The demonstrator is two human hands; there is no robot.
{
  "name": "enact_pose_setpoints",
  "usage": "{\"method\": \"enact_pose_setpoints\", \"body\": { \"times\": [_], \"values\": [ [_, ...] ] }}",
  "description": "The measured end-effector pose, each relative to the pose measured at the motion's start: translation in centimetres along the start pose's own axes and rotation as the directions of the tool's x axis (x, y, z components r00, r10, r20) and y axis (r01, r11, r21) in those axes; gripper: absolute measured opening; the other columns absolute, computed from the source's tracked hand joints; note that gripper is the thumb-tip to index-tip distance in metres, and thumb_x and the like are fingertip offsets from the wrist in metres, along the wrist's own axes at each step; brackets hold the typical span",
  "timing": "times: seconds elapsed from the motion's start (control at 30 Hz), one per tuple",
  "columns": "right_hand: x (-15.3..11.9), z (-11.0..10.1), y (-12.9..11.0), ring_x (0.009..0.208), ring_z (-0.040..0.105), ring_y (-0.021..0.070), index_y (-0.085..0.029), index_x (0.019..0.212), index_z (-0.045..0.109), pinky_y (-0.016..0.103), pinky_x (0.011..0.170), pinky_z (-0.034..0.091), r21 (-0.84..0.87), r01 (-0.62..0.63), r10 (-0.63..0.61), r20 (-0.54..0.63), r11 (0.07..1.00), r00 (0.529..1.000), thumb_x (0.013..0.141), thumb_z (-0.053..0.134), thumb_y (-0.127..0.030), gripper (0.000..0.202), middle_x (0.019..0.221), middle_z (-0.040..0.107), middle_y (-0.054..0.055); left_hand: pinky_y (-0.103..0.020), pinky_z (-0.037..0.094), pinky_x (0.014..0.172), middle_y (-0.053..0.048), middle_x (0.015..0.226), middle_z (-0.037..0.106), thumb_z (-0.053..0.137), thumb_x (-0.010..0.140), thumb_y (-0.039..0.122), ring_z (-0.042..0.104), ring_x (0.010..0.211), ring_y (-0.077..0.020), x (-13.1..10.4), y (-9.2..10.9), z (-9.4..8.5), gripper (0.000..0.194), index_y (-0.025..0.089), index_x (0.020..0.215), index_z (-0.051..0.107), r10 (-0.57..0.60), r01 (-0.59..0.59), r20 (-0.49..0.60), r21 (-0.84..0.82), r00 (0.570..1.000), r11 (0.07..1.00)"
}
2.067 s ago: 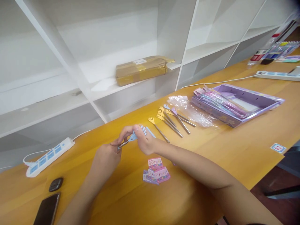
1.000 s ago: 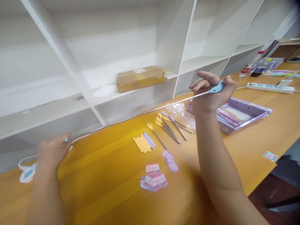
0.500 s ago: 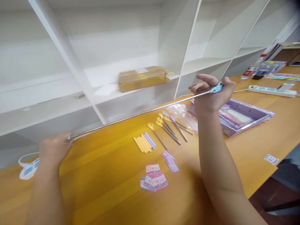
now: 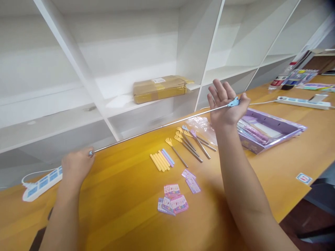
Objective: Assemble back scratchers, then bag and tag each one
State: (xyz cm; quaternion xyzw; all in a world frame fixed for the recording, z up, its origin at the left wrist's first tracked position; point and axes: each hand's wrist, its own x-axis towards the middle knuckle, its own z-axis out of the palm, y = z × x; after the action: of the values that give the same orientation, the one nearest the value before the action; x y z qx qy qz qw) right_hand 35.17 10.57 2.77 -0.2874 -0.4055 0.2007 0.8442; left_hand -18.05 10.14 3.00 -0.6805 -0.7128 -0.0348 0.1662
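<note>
A telescopic back scratcher [image 4: 157,127] with a thin metal rod spans the space between my hands, drawn out long and sloping up to the right. My left hand [image 4: 77,167] is closed around its blue-ended lower end. The scratcher's blue claw head [image 4: 233,101] lies against the palm of my right hand [image 4: 227,108], near the thumb, with the fingers stretched out. Below the rod, several short back scratchers [image 4: 188,143] with yellow, blue and purple claw heads lie on the table. Beside them are yellow, blue and purple tubes [image 4: 160,160] in a row.
Small printed cards [image 4: 172,200] lie on the wooden table [image 4: 117,209]. A purple box [image 4: 285,134] with wrapped items and a clear plastic bag [image 4: 201,124] sit at the right. Power strips [image 4: 43,184] lie at both sides. A taped cardboard box [image 4: 161,90] rests on the white shelf behind.
My left hand has moved right and the scratcher's span between my hands is shorter. My right hand has shifted slightly left and lower, its fingers now straighter.
</note>
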Motion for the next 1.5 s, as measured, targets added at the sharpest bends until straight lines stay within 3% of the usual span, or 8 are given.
{"method": "enact_pose_setpoints", "body": {
  "times": [0.4,0.57,0.7,0.83,0.97,1.2,1.37,1.5],
  "values": [
    [0.4,-0.1,1.2,0.135,0.06,0.032,-0.021,0.124,0.065,0.058,0.111,0.043,0.141,-0.072,0.063,0.068,0.987,0.996,0.099,0.022,-0.059,0.062,0.14,0.066,0.012,-0.032,0.027,0.06,-0.01,0.073,0.065,0.045,0.094,0.029,0.055,0.066,-0.0256,0.2,0.1,-0.5,0.027,0.024,0.084,0.07,-0.002,0.003,0.1,-0.003,0.995,1.0],
    [-4.2,6.0,2.5,0.129,0.064,0.032,-0.025,0.128,0.066,0.058,0.114,0.04,0.134,-0.124,0.094,0.21,0.983,0.973,0.099,0.026,-0.066,0.064,0.129,0.073,0.009,-0.033,0.025,0.06,-0.01,0.076,0.068,0.04,0.096,0.021,0.06,0.069,-0.0242,-1.9,5.8,0.5,0.032,0.021,0.081,0.068,0.22,-0.217,0.113,-0.035,0.969,0.975],
    [-15.2,13.4,3.6,0.127,0.065,0.0291,-0.024,0.141,0.06,0.055,0.12,0.035,0.038,-0.281,0.234,0.456,0.959,0.859,0.101,0.021,-0.072,0.074,0.118,0.077,0.008,-0.033,0.022,0.058,-0.007,0.067,0.062,0.045,0.094,0.016,0.051,0.056,-0.0195,-4.8,12.5,2.7,0.026,0.02,0.074,0.062,0.346,-0.262,0.183,-0.371,0.92,0.891],
    [-21.6,15.9,3.8,0.126,0.065,0.0253,-0.022,0.151,0.053,0.05,0.123,0.034,-0.077,-0.319,0.3,0.597,0.945,0.744,0.106,0.013,-0.066,0.075,0.114,0.078,0.007,-0.034,0.018,0.06,0.0,0.055,0.042,0.051,0.086,0.012,0.034,0.051,-0.0154,-5.8,14.5,4.7,0.03,0.022,0.059,0.042,0.389,-0.214,0.174,-0.603,0.905,0.769],
    [-20.4,14.6,4.3,0.117,0.069,0.0234,-0.021,0.138,0.064,0.046,0.116,0.042,-0.154,-0.344,0.362,0.616,0.926,0.699,0.105,0.011,-0.071,0.08,0.11,0.079,0.007,-0.034,0.014,0.06,0.003,0.054,0.032,0.055,0.082,0.017,0.024,0.054,-0.0139,-5.4,14.5,6.4,0.034,0.023,0.058,0.031,0.409,-0.146,0.147,-0.785,0.901,0.602],
    [-18.7,8.2,5.5,0.115,0.069,0.0257,-0.02,0.119,0.074,0.042,0.103,0.051,-0.564,-0.166,0.578,0.712,0.809,0.398,0.104,0.044,-0.065,0.056,0.12,0.075,0.01,-0.027,0.022,0.056,0.006,0.058,0.03,0.066,0.078,0.033,0.028,0.056,-0.0109,-5.6,14.2,9.2,0.043,0.022,0.062,0.027,0.56,-0.044,0.226,-0.903,0.797,0.427],
    [-16.4,0.2,5.0,0.105,0.069,0.0211,-0.02,0.114,0.074,0.034,0.094,0.053,-0.786,0.275,0.528,0.587,0.553,0.614,0.104,0.048,-0.034,0.031,0.116,0.076,0.008,-0.022,0.019,0.047,0.01,0.056,0.029,0.065,0.083,0.047,0.025,0.046,-0.0083,-6.3,12.8,11.9,0.042,0.025,0.072,0.031,0.585,0.284,0.332,-0.943,0.74,0.176],
    [-13.0,-6.6,4.5,0.113,0.061,0.0269,-0.017,0.107,0.073,0.041,0.107,0.044,-0.925,0.281,0.45,0.372,0.256,0.812,0.1,0.047,-0.028,0.029,0.116,0.072,0.014,-0.02,0.018,0.046,0.011,0.058,0.029,0.068,0.084,0.049,0.023,0.045,-0.0065,-6.9,12.5,13.5,0.044,0.024,0.076,0.032,0.561,0.363,0.33,-0.93,0.759,0.057]
  ]
}}
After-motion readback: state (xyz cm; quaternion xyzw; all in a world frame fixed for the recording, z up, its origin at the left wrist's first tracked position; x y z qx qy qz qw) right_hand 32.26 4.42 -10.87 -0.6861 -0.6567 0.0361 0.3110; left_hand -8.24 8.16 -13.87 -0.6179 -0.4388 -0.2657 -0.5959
